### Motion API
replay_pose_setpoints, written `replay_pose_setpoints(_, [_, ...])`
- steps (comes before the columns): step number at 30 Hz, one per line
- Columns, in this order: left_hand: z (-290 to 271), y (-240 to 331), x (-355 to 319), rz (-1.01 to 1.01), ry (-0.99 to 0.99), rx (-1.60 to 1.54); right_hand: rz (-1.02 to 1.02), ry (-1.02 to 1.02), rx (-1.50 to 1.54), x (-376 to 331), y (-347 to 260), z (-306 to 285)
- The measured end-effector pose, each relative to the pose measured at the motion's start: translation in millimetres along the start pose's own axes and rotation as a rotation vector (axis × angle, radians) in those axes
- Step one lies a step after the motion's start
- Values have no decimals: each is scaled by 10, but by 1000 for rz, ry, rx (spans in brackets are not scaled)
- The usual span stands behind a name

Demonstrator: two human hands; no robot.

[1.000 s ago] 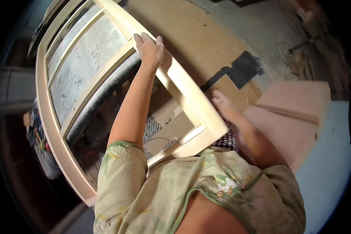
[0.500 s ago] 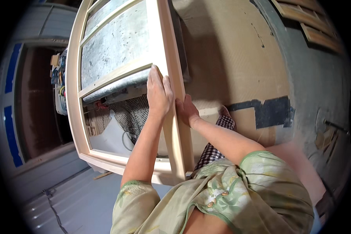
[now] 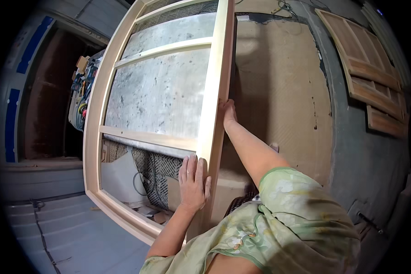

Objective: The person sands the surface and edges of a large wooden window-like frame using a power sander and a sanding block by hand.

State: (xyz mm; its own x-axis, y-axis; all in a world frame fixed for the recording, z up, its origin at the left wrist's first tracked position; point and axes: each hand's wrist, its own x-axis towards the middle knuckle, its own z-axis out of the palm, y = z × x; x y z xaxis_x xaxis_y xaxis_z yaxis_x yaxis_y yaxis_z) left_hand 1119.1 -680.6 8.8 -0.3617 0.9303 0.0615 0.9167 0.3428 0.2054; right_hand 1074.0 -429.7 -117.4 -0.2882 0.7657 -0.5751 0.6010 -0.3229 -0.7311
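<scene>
A large pale wooden frame with several crossbars lies over a grey, spotted work surface. My left hand rests on the near part of its right-hand rail, just below a crossbar. Its fingers are stretched out and lie flat on the wood. Farther up the same rail, my right hand grips the outer side, its fingertips partly hidden by the frame. Through the near opening show a dark patterned cloth and a whitish panel.
Brown sheeting covers the floor at the right. Slatted wooden panels lie beyond it at the far right. Tools and coloured items sit beside the frame's left edge. Corrugated metal sheeting fills the lower left.
My right hand has moved farther along the outer side of the rail, away from my left hand. The view has shifted, showing more of the frame's far part and the floor panels.
</scene>
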Motion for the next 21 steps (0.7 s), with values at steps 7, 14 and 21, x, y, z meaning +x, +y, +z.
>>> replay_pose_setpoints(7, [154, -83, 1877, -159, 156, 56, -10, -45, 53, 1340, -923, -312])
replay_pose_setpoints(14, [322, -133, 3564, -219, 153, 155, -16, 55, 8, 2832, -1911, -725])
replay_pose_setpoints(21, [348, -189, 5118, -251, 108, 117, -29, 75, -33, 4545, -2929, -1113])
